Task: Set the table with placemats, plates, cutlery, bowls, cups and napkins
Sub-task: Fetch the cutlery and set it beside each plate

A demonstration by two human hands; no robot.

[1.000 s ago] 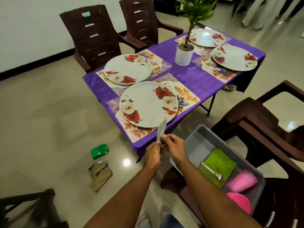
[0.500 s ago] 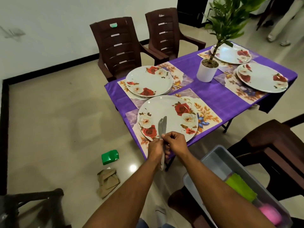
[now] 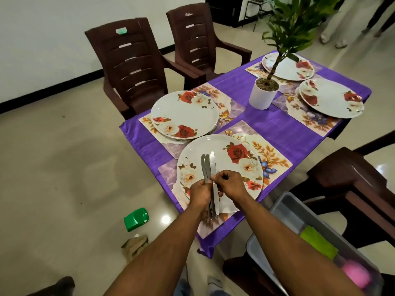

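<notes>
Here I log three table knives [image 3: 207, 167] bunched upright over the nearest floral plate [image 3: 233, 167], my left hand [image 3: 199, 192] gripping their handles, my right hand [image 3: 230, 184] pinching one.

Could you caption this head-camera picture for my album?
Both hands hold table knives above the nearest floral plate.

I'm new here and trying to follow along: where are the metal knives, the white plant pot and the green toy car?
Silver metal knives [image 3: 207, 165]: head view, on the blades above the hands.
White round plant pot [image 3: 262, 99]: head view, its front wall.
Green plastic toy car [image 3: 136, 219]: head view, its body on the floor.
</notes>
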